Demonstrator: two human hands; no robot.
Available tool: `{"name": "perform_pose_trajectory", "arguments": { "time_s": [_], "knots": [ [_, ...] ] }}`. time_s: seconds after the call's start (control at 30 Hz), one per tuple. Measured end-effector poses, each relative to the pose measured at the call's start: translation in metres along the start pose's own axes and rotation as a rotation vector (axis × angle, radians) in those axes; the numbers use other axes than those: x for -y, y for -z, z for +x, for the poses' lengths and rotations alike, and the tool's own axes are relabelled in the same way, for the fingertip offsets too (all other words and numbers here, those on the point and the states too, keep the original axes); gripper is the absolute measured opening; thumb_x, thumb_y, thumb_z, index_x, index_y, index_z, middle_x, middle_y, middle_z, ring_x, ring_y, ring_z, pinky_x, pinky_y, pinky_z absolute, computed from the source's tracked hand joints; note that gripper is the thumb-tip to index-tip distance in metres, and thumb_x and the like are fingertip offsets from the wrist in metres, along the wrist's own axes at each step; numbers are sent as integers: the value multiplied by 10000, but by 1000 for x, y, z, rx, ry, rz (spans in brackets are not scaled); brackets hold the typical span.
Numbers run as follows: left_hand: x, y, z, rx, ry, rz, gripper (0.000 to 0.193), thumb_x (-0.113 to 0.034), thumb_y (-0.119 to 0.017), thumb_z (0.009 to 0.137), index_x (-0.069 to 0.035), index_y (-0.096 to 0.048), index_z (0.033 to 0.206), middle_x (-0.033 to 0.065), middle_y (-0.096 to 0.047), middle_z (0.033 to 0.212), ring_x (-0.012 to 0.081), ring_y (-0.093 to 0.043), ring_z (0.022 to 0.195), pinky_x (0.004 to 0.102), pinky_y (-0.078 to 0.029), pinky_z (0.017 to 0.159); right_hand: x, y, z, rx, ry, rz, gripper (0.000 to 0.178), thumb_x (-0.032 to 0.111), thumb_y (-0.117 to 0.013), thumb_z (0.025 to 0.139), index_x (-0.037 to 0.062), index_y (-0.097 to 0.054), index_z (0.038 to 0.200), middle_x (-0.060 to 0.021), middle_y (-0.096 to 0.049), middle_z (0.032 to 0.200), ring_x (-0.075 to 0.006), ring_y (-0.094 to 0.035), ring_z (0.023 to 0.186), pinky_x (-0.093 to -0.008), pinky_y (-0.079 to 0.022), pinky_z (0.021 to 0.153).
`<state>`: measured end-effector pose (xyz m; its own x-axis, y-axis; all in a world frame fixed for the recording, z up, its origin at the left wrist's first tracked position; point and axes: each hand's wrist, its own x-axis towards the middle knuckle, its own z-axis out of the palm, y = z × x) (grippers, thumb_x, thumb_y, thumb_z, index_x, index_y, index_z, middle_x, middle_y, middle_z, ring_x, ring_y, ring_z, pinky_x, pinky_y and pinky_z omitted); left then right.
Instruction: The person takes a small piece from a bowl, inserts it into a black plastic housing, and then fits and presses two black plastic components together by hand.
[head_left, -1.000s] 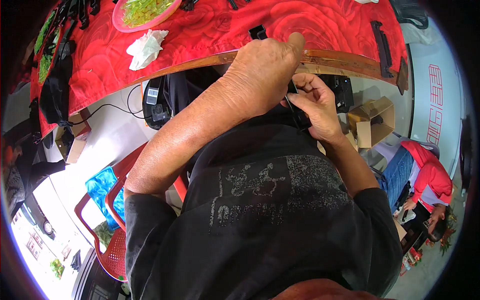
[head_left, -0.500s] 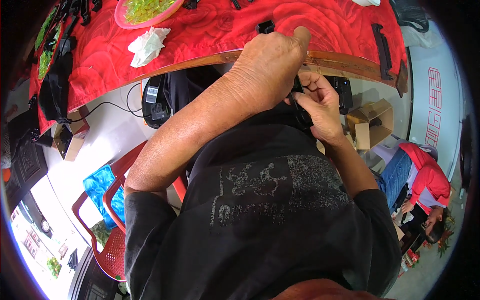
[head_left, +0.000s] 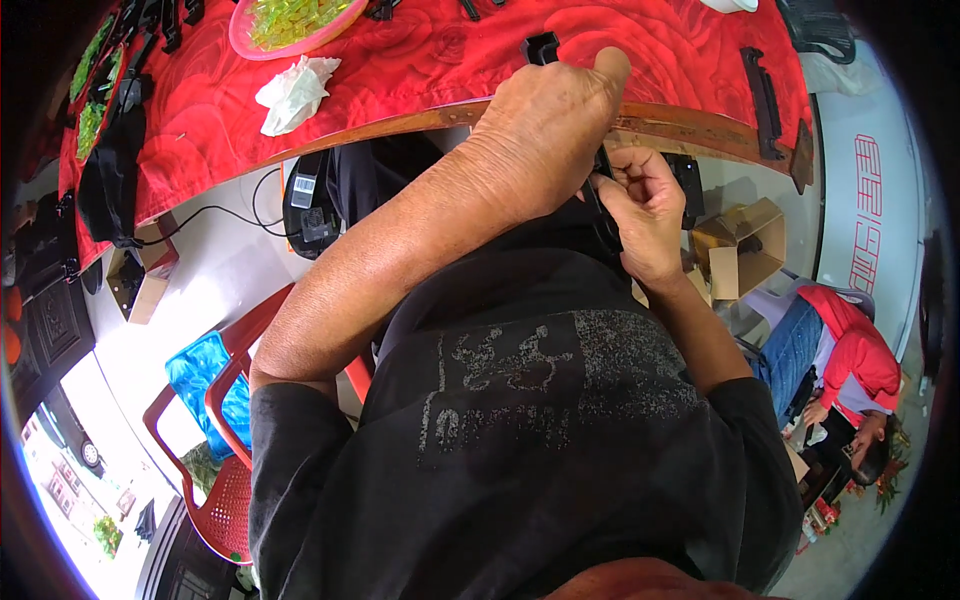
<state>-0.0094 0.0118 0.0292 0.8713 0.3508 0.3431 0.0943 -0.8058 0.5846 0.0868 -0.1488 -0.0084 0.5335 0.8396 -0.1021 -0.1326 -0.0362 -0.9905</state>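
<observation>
My left hand [head_left: 555,125] is closed around a long black plastic part [head_left: 541,48], its back turned up and its thumb pointing away from me. The part's blocky far end sticks out beyond the knuckles, over the table edge. Its near end slants down toward my lap. There my right hand [head_left: 645,215] pinches it with bent fingers, the thumb lying along it. My left hand hides the middle of the part, and whatever small thing may be between my right fingertips cannot be made out.
On the red cloth of the table [head_left: 420,70] stand a pink bowl [head_left: 300,48] of yellow-green pieces, a crumpled tissue [head_left: 297,95] and a similar black part [head_left: 763,105]. An open cardboard box [head_left: 740,250] is below right. A red chair [head_left: 222,505] stands left; a seated person [head_left: 850,350] is right.
Both hands and the black part have shifted slightly. The far end of the part has tipped up and shows more of its block shape. My grip looks the same.
</observation>
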Motion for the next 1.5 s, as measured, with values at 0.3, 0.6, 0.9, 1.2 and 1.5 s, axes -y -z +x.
{"name": "perform_pose_trajectory", "arguments": {
  "time_s": [0.3,0.6,0.9,1.2,1.5],
  "knots": [
    [-2,-4,-1,-19,13,5,345,45,-604,767,-18,-442,1064,216,-611,653,428,-644,697,507,-499,587,5,-9,3,-92,11,-104,118,-53,-621,909,31,-564,967,30,-563,847,-21,-498,735,-184,-424,686],
    [-3,-8,0,-90,10,-9,323,7,-632,794,-16,-482,1079,200,-602,647,406,-644,669,471,-504,568,-2,-9,10,-134,151,-329,178,-23,-669,895,48,-523,824,62,-490,728,2,-397,634,-185,-331,558],
    [-11,-28,-18,-376,375,-383,403,-151,-787,807,27,-527,1058,126,-637,849,207,-691,757,333,-551,621,-6,-1,27,-239,304,-420,193,-19,-668,900,39,-523,788,66,-443,633,0,-373,590,-200,-302,499],
    [-16,-40,-16,-321,594,-637,449,-155,-776,792,58,-493,1067,135,-656,889,153,-661,835,285,-539,688,-4,-5,28,-236,367,-500,152,-25,-673,865,18,-541,803,-18,-540,630,-22,-463,610,-225,-394,529],
    [2,-37,-23,-224,599,-671,369,-108,-737,825,39,-509,1075,103,-658,893,132,-632,842,277,-520,743,6,-4,22,-112,51,-150,68,62,-643,917,17,-592,910,-16,-627,840,-53,-559,762,-219,-456,671]
  ]
}}
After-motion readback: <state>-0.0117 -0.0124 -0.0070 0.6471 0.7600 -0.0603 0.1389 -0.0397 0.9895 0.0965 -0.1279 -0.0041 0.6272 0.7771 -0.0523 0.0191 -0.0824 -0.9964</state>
